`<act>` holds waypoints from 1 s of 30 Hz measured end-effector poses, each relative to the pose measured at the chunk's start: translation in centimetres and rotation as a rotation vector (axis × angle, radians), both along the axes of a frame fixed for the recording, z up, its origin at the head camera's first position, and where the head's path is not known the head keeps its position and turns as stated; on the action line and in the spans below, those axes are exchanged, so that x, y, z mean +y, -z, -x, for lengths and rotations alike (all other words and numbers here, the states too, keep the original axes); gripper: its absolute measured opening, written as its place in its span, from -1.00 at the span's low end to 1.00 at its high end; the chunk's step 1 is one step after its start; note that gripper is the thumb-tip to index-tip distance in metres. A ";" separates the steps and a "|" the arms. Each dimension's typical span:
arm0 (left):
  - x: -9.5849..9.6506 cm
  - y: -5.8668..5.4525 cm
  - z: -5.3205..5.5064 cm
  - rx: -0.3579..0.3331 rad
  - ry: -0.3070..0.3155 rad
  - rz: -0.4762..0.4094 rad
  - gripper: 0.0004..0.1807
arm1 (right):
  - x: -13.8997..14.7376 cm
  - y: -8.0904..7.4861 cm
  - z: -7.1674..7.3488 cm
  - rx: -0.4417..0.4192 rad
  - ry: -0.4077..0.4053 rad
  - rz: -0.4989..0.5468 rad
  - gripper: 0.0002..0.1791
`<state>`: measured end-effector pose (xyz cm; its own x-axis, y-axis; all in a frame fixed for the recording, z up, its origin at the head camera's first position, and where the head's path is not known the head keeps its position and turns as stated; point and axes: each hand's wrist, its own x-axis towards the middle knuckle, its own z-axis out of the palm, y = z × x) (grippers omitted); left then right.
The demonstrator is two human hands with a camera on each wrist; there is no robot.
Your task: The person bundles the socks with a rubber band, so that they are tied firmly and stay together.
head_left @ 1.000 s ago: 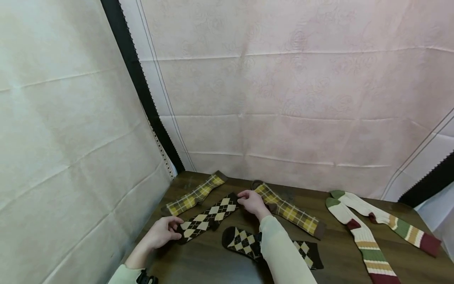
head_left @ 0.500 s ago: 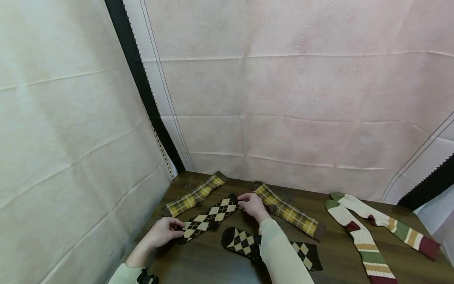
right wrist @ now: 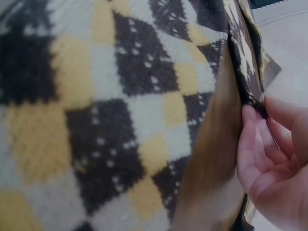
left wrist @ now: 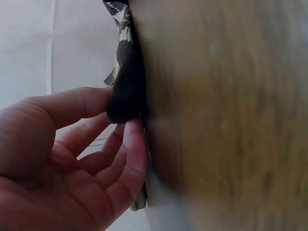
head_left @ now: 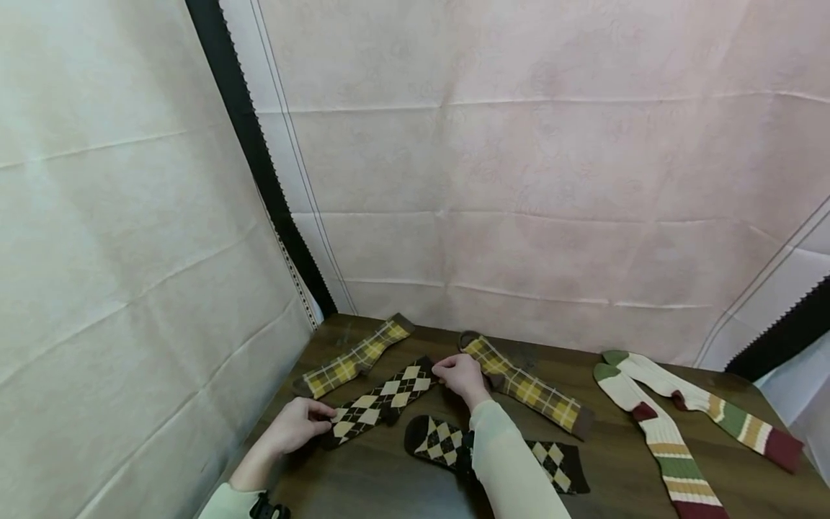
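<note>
A black argyle sock [head_left: 385, 400] with cream diamonds lies slantwise on the table in the head view. My left hand [head_left: 295, 427] pinches its lower-left end between thumb and fingers; the left wrist view shows that black end [left wrist: 127, 94] slightly off the wood. At the upper-right end, my right hand [head_left: 462, 376] pinches the dark edge, also seen in the right wrist view. Under my right forearm lies a second argyle sock [head_left: 444, 443], its middle hidden by the sleeve. That sock's diamond pattern [right wrist: 144, 72] fills much of the right wrist view.
One yellow plaid sock [head_left: 359, 357] lies behind the held sock, another plaid sock [head_left: 528, 386] right of my right hand. Two cream socks with striped legs, one nearer [head_left: 671, 440] and one farther [head_left: 720, 407], lie at the right. A pale cloth wall [head_left: 519, 216] borders the dark wooden table [head_left: 363, 483].
</note>
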<state>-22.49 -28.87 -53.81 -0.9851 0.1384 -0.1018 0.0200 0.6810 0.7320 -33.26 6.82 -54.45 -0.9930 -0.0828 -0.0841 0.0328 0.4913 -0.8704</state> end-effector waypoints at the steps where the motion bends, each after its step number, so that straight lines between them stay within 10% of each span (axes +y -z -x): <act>1: 0.0 0.0 0.1 0.005 -0.003 0.004 -0.80 | 0.0 0.0 0.0 0.009 0.003 -0.009 -0.84; 30: 0.8 -0.8 0.3 0.073 -0.174 -0.106 -0.58 | 1.7 -1.2 -1.0 0.044 -0.114 0.089 -0.77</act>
<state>-22.79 -28.11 -53.01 -0.9993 -0.0286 -0.0234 -0.0359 0.5984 0.8004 -32.26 8.51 -53.30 -0.9793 -0.2005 -0.0281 -0.0579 0.4103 -0.9101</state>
